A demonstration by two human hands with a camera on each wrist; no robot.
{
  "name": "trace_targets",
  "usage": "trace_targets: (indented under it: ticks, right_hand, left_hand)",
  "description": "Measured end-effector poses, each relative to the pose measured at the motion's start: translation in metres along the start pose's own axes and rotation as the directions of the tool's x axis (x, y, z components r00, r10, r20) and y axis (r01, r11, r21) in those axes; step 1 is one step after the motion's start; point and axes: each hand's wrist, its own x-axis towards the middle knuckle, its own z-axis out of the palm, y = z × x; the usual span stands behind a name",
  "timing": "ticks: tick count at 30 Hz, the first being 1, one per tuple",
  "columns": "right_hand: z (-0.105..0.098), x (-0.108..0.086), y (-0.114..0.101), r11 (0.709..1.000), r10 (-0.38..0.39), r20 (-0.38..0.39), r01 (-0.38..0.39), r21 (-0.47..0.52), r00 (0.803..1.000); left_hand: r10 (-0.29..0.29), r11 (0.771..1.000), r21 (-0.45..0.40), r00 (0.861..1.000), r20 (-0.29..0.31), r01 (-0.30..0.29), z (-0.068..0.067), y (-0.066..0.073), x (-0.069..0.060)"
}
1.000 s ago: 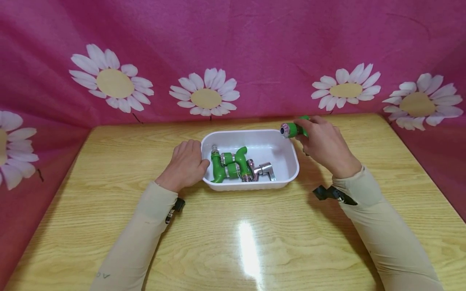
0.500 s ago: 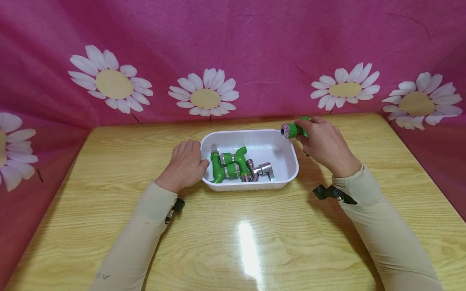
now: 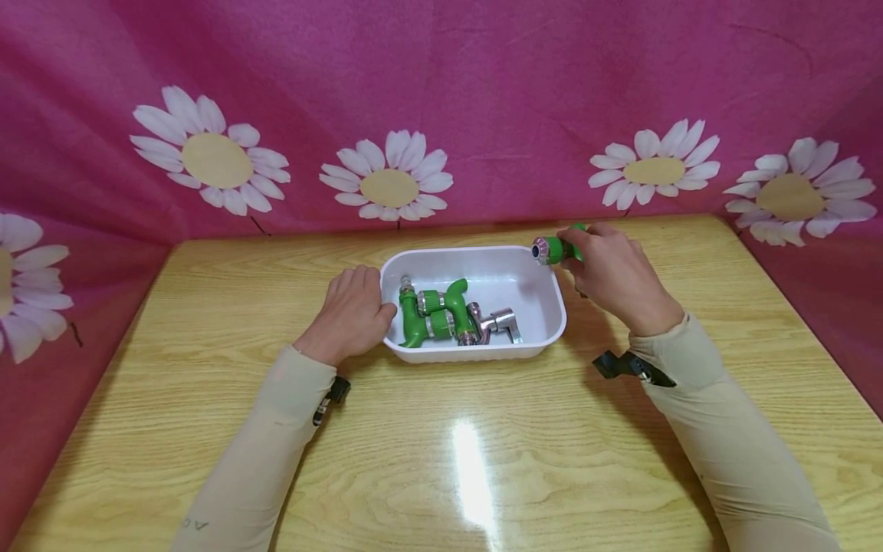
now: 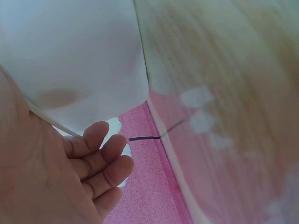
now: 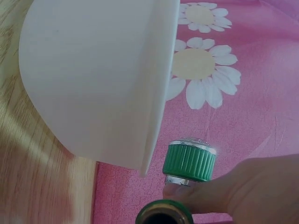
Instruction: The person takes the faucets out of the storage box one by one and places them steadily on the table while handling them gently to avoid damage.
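A white plastic tub (image 3: 476,353) sits on the table with two green taps (image 3: 412,316) and a chrome tap (image 3: 501,320) lying inside. At its left end my left hand (image 3: 353,316) grips the rim; in the left wrist view the curled fingers (image 4: 114,170) lie against the tub's outer wall, the thumb hidden. Above the right rear corner of the tub, my right hand (image 3: 614,272) holds another green tap (image 3: 550,249), its ribbed collar pointing left. The right wrist view shows that tap's green ribbed part (image 5: 189,161) beyond the thumb, beside the tub wall.
The wooden table (image 3: 386,460) reaches back to a pink cloth (image 3: 497,115) printed with white daisies, which also hangs at both sides. A bright light reflection lies on the wood in front of the tub.
Almost nothing differs. The held tap has sunk very slightly at the tub's right rear corner; the left hand and the tub stay where they were.
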Motion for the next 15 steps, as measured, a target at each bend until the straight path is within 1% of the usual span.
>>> trace_targets:
  ticks: [10,15]
  right_hand:
    - [0.0027,0.0001,0.0022,1.0,0.001,0.015,0.0,-0.01,1.0]
    - [0.0041,0.0013,0.0018,1.0,0.003,0.032,-0.002,-0.015,0.999]
  left_hand:
    - [-0.008,1.0,-0.009,1.0,0.018,0.008,-0.0007,0.0005,0.0]
    - [-0.007,1.0,-0.009,1.0,0.013,0.007,-0.0007,0.0003,0.0001]
